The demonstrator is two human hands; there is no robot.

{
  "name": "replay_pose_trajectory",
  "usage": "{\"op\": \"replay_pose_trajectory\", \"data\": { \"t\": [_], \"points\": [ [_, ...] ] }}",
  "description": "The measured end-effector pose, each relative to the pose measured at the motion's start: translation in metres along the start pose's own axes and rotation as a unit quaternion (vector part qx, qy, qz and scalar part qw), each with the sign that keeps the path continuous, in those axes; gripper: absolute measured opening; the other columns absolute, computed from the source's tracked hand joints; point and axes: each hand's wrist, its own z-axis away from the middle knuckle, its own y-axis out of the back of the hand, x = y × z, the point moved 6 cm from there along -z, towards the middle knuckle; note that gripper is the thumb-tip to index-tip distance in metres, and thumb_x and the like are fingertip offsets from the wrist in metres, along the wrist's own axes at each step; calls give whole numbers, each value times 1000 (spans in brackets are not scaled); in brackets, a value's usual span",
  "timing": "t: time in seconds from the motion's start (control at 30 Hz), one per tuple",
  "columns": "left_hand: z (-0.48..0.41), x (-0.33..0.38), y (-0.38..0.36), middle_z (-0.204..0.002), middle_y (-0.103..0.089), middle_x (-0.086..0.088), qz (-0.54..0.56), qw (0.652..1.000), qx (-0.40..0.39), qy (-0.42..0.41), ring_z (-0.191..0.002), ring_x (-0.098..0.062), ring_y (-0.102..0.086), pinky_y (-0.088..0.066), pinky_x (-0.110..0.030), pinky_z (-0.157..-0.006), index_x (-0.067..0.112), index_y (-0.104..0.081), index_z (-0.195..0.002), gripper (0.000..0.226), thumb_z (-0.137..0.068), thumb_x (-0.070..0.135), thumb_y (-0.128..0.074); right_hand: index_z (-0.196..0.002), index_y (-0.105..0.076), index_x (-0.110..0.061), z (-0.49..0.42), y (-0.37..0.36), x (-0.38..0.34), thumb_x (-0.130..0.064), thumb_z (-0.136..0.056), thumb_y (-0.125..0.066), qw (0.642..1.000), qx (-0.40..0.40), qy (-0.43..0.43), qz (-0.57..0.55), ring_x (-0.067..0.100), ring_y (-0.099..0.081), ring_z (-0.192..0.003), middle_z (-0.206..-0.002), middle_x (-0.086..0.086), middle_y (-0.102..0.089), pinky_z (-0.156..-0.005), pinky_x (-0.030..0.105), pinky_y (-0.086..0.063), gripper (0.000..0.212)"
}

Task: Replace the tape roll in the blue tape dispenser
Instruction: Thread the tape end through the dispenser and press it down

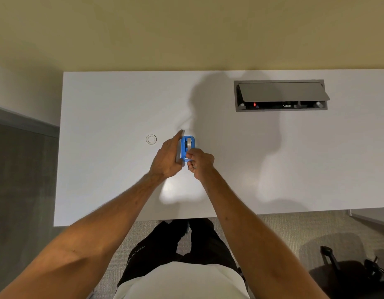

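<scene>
The blue tape dispenser (187, 145) sits on the white bench (113, 169), roughly at its middle, and serves here as the landmark for everything else. Its long axis runs away from the person, and a grey roll of tape (188, 143) shows in the slot on top, seated between the two blue side walls. The left hand (168, 157) lies flat against the dispenser's left side, fingers (179, 134) straight and pressed together, their tips reaching just past the far end of the dispenser; the palm appears to steady the body of the tool. The right hand (200, 161) is at the near right corner of the dispenser, its thumb and forefinger closed together in a pinch at the near end, just below the roll; whether a tape end is caught between them is too small to tell. The other fingers of that hand are curled in toward the palm. To the left of the dispenser, beyond the left hand and apart from it, a pale ring-shaped empty core (151, 139) lies flat on the bench. Far to the right of the dispenser and nearer the wall, a grey cable box (280, 96) is set into the bench with its lid tilted open.
</scene>
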Motion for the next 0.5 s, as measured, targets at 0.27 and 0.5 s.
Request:
{"op": "replay_pose_trajectory", "data": {
  "t": [0.27, 0.5],
  "points": [
    [-7, 2, -2, -157, -58, -10, -97, 995, 14, -19, -147, -33, -51, -41, -45, -124, 13, -39, -164, 83, -93, 26, -80, -122, -69, 5, -1, 5, 5, -6, -85, -74, 1000, 1, 7, 9, 13, -50, -47, -69, 8, -60, -44, 18, -45, 38],
    [-6, 1, -2, -158, -56, -8, -123, 992, 14, 2, -150, -35, -47, -40, -50, -125, 20, -36, -166, 83, -94, 30, -78, -120, -70, 5, 3, 9, 16, -5, -87, -71, 1000, 10, 18, 10, 14, -46, -47, -68, 6, -59, -45, 21, -41, 35]
  ]
}}
